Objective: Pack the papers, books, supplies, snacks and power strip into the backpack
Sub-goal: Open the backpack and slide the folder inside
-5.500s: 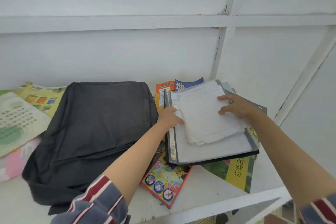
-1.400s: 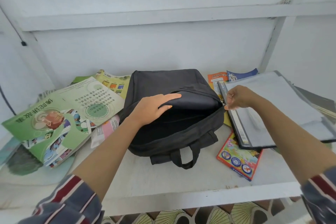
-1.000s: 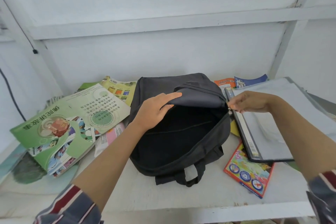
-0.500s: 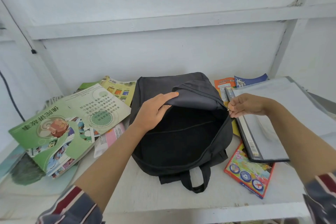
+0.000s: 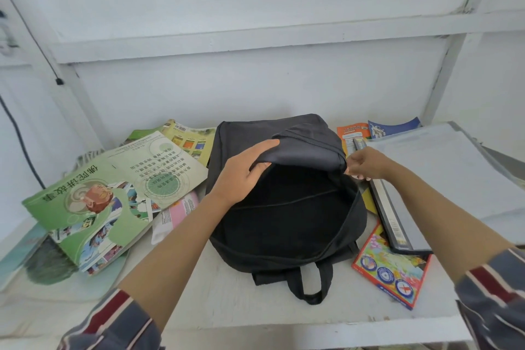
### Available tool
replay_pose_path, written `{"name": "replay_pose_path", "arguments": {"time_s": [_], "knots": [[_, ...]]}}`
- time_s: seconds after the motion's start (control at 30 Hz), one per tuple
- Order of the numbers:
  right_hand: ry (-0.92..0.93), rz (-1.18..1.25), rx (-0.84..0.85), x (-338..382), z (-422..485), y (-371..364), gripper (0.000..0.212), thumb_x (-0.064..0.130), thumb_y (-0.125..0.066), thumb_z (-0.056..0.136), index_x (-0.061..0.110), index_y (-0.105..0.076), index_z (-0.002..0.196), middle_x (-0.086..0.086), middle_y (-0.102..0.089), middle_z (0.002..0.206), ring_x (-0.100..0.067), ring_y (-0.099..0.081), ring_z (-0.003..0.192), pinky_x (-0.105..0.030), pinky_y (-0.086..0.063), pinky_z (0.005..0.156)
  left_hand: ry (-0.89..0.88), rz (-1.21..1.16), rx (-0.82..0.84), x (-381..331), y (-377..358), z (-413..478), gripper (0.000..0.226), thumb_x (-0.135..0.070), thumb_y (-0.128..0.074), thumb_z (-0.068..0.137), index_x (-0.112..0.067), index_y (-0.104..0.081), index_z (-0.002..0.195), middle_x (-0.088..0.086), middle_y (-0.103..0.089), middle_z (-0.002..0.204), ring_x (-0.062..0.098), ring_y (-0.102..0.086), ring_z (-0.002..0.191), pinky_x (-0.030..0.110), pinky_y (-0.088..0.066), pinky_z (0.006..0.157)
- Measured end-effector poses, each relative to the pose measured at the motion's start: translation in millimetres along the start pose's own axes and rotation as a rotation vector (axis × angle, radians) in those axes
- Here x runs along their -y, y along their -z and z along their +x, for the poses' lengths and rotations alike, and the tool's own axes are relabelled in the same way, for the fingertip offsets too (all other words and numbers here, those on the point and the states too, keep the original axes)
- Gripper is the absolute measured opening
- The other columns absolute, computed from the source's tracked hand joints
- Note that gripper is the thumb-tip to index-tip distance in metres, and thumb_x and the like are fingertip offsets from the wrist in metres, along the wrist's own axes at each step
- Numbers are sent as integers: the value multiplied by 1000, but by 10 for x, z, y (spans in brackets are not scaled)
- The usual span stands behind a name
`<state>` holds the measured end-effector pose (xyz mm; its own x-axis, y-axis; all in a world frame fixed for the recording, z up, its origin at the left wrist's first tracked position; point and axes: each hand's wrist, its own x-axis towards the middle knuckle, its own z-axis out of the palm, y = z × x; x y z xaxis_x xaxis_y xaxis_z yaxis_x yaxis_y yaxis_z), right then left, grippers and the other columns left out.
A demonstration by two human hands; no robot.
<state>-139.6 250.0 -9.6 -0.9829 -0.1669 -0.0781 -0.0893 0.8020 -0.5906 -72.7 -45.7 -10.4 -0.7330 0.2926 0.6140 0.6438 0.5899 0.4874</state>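
White-painted boards back a white worktop (image 5: pixel 216 301) strewn with reading matter. The black backpack (image 5: pixel 287 221) lies flat in the middle of it, its mouth gaping toward the camera and its carry loop (image 5: pixel 309 284) at the near edge. Its cloth looks thin and limp, so it is likely light and will sag shut unless held. The sensible holds are the flap's rim by the zipper, or the loop for lifting. The left hand (image 5: pixel 244 176) grips the front edge of the top flap (image 5: pixel 309 150), fingers lying over the cloth and thumb tucked beneath, holding it raised. The right hand (image 5: pixel 366 165) has its fingers curled, pinching the flap's right corner; whether it has the zipper pull I cannot tell. To the right lies a dark binder (image 5: pixel 397 216) with pale papers (image 5: pixel 449 173) on it, stiff and probably best slid in edge-first. Floppy green books (image 5: pixel 93 202) lie to the left.
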Motion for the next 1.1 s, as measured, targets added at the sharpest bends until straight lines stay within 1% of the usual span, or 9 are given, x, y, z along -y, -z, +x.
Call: {"name": "replay_pose_path", "arguments": {"time_s": [0.13, 0.2, 0.27, 0.37, 0.43, 0.53, 0.73, 0.93, 1.1], "knots": [[131, 264, -112, 135, -54, 223, 23, 3, -60, 86, 15, -63, 106, -5, -63, 99, -19, -56, 97, -30, -44, 88, 116, -18, 87, -69, 114, 93, 49, -13, -52, 95, -23, -37, 140, -14, -55, 109, 2, -54, 68, 10, -41, 73], [261, 532, -78, 258, -118, 299, 33, 7, -57, 90, 22, -57, 120, -3, -62, 115, -14, -56, 109, -32, -42, 99, 172, -50, 146, -79, 156, 151, 52, -18, -51, 95, -27, -31, 142, -6, -55, 114, 5, -56, 88, 22, -41, 87], [381, 637, 37, 372, -168, 324, 40, 12, -58, 90, 33, -52, 124, 1, -58, 127, -12, -52, 120, -30, -38, 103, 231, -79, 199, -21, 169, 191, 54, -24, -52, 95, -33, -27, 142, -4, -46, 138, 12, -50, 120, 34, -36, 105], [460, 448, 112, 532, -200, 275, 59, 25, -74, 76, 46, -48, 124, 14, -43, 140, -5, -40, 128, -23, -32, 104, 289, -67, 285, 93, 171, 252, 55, -31, -52, 94, -35, -25, 142, -5, -34, 149, 21, -39, 133, 42, -33, 110], [517, 90, 50, 585, -153, 173, 66, 29, -80, 69, 42, -50, 127, 18, -34, 141, -1, -30, 129, -19, -26, 103, 289, -35, 349, 132, 170, 296, 53, -36, -51, 94, -37, -26, 141, -6, -35, 148, 21, -40, 132, 39, -34, 108], [533, -182, -13, 572, -64, 27, 56, 34, -75, 76, 28, -55, 128, 8, -48, 136, -8, -37, 127, -21, -24, 100, 319, 71, 445, 195, 152, 327, 52, -44, -51, 92, -38, -29, 139, -1, -46, 140, 19, -42, 128, 35, -33, 104], [390, -200, 244, 422, 90, -162, 29, 30, -57, 91, 11, -64, 111, -6, -65, 110, -16, -57, 95, -29, -43, 89, 363, 202, 444, 384, 78, 167, 68, -55, -57, 83, -36, -28, 141, -2, -67, 108, 17, -59, 107, 34, -41, 101], [295, -78, 263, 366, 270, -206, 32, 29, -54, 93, 1, -65, 102, -18, -64, 101, -31, -58, 96, -36, -44, 84, 92, 368, 356, 348, 166, 43, 107, -72, -67, 57, -36, -20, 146, -5, -61, 120, 13, -52, 113, 28, -28, 99], [224, 17, 303, 428, 319, -195, 27, 23, -54, 93, 12, -59, 117, 2, -54, 117, -14, -47, 107, -27, -33, 90, 147, 299, 501, 369, 181, 81, 103, -34, -76, 72, -55, 0, 137, -3, -58, 125, 12, -53, 113, 23, -39, 90]]}}
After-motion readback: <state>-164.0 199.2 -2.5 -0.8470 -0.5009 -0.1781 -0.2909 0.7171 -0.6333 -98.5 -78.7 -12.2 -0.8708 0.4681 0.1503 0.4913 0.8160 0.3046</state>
